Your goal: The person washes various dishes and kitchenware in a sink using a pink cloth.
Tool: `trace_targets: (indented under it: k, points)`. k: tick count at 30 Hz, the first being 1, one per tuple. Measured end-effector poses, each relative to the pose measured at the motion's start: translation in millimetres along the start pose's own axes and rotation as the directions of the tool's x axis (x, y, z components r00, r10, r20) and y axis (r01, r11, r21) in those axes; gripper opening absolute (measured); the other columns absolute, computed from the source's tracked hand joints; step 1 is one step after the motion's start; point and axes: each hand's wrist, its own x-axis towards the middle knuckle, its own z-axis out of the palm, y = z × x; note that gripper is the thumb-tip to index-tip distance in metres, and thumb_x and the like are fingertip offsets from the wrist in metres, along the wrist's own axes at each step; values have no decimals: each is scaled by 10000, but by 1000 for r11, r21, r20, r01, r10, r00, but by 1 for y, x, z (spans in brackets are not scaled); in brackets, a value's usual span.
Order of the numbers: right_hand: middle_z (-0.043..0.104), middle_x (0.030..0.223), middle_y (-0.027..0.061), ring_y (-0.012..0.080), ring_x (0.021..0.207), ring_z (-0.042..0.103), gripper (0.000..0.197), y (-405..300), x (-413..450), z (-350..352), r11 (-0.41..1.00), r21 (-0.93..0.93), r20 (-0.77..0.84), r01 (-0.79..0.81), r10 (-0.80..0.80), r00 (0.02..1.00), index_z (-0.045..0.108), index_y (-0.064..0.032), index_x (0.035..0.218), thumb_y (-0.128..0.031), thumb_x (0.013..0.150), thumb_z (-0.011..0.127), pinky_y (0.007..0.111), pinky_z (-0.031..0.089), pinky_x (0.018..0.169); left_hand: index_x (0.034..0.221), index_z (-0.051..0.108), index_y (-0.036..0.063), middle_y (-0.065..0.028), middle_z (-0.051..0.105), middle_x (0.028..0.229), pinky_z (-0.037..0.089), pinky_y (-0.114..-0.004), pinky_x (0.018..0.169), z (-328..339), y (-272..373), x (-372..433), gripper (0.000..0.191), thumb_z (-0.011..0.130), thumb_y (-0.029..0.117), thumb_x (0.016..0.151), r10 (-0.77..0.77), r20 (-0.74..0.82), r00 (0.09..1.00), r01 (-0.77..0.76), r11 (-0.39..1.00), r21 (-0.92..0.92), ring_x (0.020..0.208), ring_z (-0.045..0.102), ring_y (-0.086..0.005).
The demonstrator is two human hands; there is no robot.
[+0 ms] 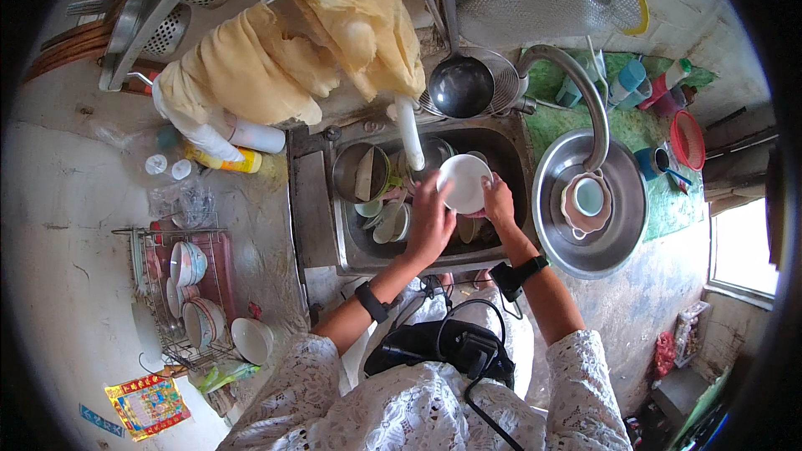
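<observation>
A white bowl (467,185) is held over the right part of the metal sink (517,166). My right hand (499,200) grips its right rim. My left hand (432,219), slightly blurred, is at the bowl's left side with fingers apart; whether it bears any of the bowl's weight is unclear. Something pinkish shows under the bowl, mostly hidden. In the sink lie a pot (357,169) with a flat pale piece (364,176) in it, a white spoon (384,230) and several bowls. A white pipe end (409,138) hangs above them.
Right of the sink stands a steel basin (545,219) holding a scalloped dish (569,205) and a small cup (589,196), under a curved metal faucet (598,100). A wire rack (188,354) with bowls is at left. A ladle (462,84) and yellowish cloths (250,69) hang at the back.
</observation>
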Motion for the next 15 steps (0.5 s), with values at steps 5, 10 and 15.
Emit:
trace_targets:
  k: [5,10,15]
  points:
    - [591,866,204,366,845,558,385,-13,-9,-2,968,-251,88,-20,43,995,555,-74,997,-385,843,388,430,433,739,1290,188,129,-123,337,1201,509,-329,700,9,-32,-3,623,534,219,781,-494,652,575,742,-20,-670,1086,405,-227]
    - [587,847,220,387,833,547,509,-32,-9,-14,864,-486,235,127,-11,972,560,-32,984,-477,834,365,431,429,718,1268,200,147,-109,316,1206,506,-446,737,20,-57,-13,552,489,205,801,-508,555,658,652,15,-758,1078,422,-272]
    - [595,884,190,325,822,577,374,-45,-9,-23,937,-208,108,281,-263,959,510,-51,1089,-329,871,388,361,438,729,1227,222,122,-108,365,1183,499,-505,737,27,-86,-23,507,485,135,795,-651,532,542,689,-20,-725,1074,432,-308]
